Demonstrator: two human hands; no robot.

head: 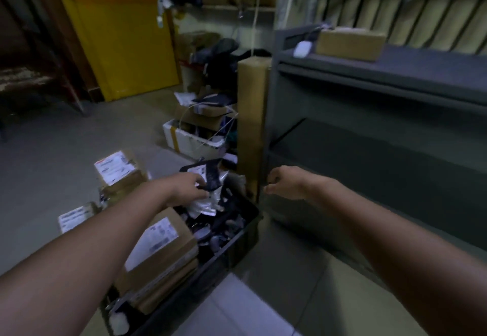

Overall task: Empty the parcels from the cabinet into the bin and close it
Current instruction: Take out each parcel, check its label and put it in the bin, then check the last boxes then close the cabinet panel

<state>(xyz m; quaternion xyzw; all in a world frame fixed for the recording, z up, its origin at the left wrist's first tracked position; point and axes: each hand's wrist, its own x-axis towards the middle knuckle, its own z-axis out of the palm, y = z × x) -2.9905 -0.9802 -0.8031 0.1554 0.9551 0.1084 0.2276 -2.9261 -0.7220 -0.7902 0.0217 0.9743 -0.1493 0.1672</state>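
A dark plastic bin point(237, 238) stands on the floor at lower centre, filled with cardboard boxes point(160, 246) and dark and white bagged parcels point(208, 204). My left hand point(188, 187) reaches over the bin and pinches a dark bagged parcel point(210, 175) at the top of the pile. My right hand point(284, 181) hovers to the right of the bin with its fingers loosely curled and nothing in it. The grey cabinet point(369, 77) stands open at the right; its lower shelf looks dark, and a cardboard box point(349, 42) sits on top.
A tall cardboard box point(253, 122) stands upright between bin and cabinet. Behind it lies a white foam box point(189, 142) with more parcels piled on it. Labelled boxes point(117, 168) sit on the floor left of the bin. A yellow door point(126, 33) stands at the back.
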